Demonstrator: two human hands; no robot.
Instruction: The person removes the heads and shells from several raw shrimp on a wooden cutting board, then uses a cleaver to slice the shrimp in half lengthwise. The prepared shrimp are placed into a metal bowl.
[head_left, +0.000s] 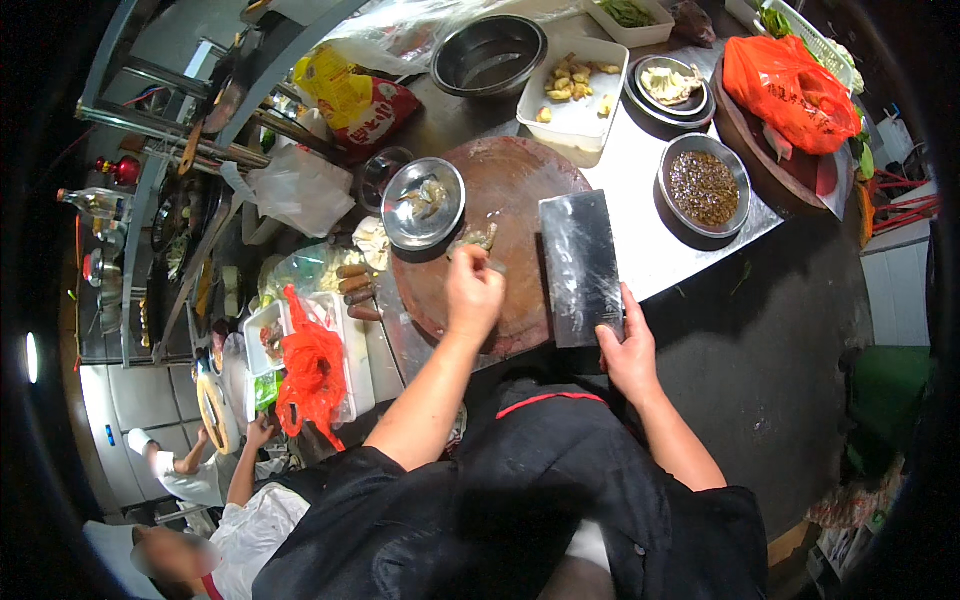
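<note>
My left hand (475, 296) is over the round wooden chopping block (525, 172), its bent fingers pinching what looks like a peeled shrimp (480, 237). The back of the hand hides the fingertips. Just beyond it, a steel plate (401, 229) with a few more shrimp rests on the block's left edge. My right hand (632, 351) grips a broad Chinese cleaver (581, 262) by its near end. The blade is turned flat towards me at the block's right edge, apart from the shrimp.
Right of the block stand a steel bowl of brown sauce (705, 187) and a white tub of ginger-like pieces (577, 120). A black basin (489, 56) sits behind. At left are wooden knife handles (356, 289) and a red plastic bag (311, 367). A co-worker (255, 525) stands lower left.
</note>
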